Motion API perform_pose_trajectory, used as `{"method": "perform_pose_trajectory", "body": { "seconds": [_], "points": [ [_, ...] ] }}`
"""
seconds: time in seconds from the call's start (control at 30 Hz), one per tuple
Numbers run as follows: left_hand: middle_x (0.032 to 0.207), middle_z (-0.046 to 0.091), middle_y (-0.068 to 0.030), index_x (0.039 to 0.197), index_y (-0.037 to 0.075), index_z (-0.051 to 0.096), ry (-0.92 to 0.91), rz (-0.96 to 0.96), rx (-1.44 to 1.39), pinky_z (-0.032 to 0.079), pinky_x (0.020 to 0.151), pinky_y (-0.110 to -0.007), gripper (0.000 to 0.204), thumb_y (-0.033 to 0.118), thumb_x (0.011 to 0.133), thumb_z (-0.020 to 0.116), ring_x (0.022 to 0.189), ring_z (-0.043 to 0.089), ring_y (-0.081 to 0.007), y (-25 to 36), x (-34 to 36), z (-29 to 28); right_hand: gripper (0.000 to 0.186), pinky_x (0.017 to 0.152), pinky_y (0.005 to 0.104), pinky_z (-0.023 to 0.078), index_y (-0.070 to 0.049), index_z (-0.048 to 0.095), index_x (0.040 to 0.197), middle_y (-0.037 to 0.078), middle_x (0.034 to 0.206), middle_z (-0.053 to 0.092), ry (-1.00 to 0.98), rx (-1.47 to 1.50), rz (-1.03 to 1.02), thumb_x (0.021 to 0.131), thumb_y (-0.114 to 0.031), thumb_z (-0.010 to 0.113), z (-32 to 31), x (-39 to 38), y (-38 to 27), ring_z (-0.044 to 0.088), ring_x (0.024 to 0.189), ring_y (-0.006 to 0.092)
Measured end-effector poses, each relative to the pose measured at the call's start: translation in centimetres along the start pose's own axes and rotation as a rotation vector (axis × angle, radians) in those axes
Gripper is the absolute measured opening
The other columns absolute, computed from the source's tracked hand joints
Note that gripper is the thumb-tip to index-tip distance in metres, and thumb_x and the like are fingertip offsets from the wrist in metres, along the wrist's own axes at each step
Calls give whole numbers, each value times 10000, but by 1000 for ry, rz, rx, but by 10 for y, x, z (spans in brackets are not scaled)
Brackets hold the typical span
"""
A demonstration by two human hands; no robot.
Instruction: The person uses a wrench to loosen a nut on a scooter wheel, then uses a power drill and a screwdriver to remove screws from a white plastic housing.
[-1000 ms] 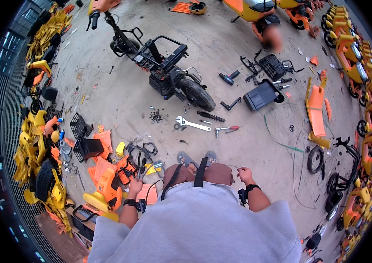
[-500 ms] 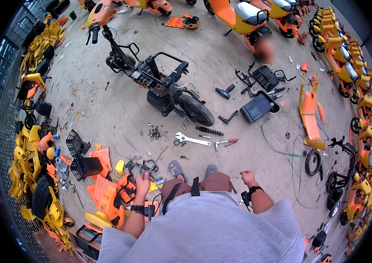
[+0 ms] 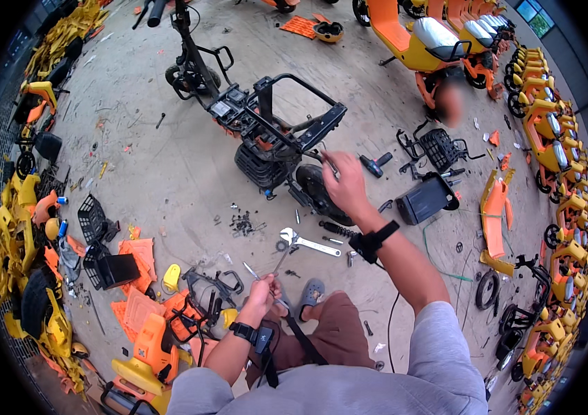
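Two bare hands are at work: the left hand (image 3: 260,296), lower centre of the frame, is curled around a thin metal rod (image 3: 282,260), while the right hand (image 3: 342,181), just above centre, bends its fingers near the rear of the stripped scooter (image 3: 263,162), and I cannot tell whether it pinches anything. Below the scooter, an adjustable wrench (image 3: 316,245) lies on the floor. Compared with the earlier frame, the right hand has moved up from beside the lap.
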State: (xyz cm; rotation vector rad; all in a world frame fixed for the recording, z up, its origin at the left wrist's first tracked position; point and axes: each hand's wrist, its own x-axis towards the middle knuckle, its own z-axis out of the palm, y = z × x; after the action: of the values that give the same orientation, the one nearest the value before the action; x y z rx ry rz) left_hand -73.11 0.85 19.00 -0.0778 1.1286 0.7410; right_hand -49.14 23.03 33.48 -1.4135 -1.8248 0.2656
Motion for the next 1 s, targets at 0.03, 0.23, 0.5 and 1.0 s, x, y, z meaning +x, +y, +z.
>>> {"method": "perform_pose_trajectory", "body": {
  "seconds": [0.03, 0.23, 0.5, 1.0],
  "points": [
    [633, 481, -29, 1073, -11, 487, -16, -23, -47, 335, 465, -244, 205, 145, 946, 445, 512, 429, -115, -10, 23, -7, 329, 969, 424, 359, -15, 581, 1122, 142, 1089, 605, 14, -94, -147, 843, -190, 568, 17, 19, 4, 505, 1117, 316],
    [527, 281, 60, 1048, 3, 565, 122, 202, 296, 227, 409, -227, 216, 174, 932, 500, 419, 249, -62, -35, 141, -20, 463, 1076, 512, 183, -24, 565, 1177, 140, 1259, 530, 94, -323, -279, 875, -372, 515, 111, 39, 109, 393, 1269, 283],
    [502, 213, 64, 1061, -13, 575, -87, 277, 172, 209, 411, -226, 232, 157, 939, 474, 408, 219, -61, -63, 253, -70, 526, 1066, 535, 170, -25, 595, 1136, 130, 1232, 553, 204, -137, -346, 884, -467, 463, 138, 33, 139, 403, 1260, 278],
    [488, 194, 58, 1047, -6, 565, -171, 251, 21, 187, 394, -235, 239, 180, 942, 459, 389, 206, -64, -70, 299, -115, 599, 1057, 550, 197, -16, 554, 1135, 121, 1220, 515, 352, -205, -331, 780, -497, 586, 151, 23, 131, 392, 1240, 270]
  ]
}}
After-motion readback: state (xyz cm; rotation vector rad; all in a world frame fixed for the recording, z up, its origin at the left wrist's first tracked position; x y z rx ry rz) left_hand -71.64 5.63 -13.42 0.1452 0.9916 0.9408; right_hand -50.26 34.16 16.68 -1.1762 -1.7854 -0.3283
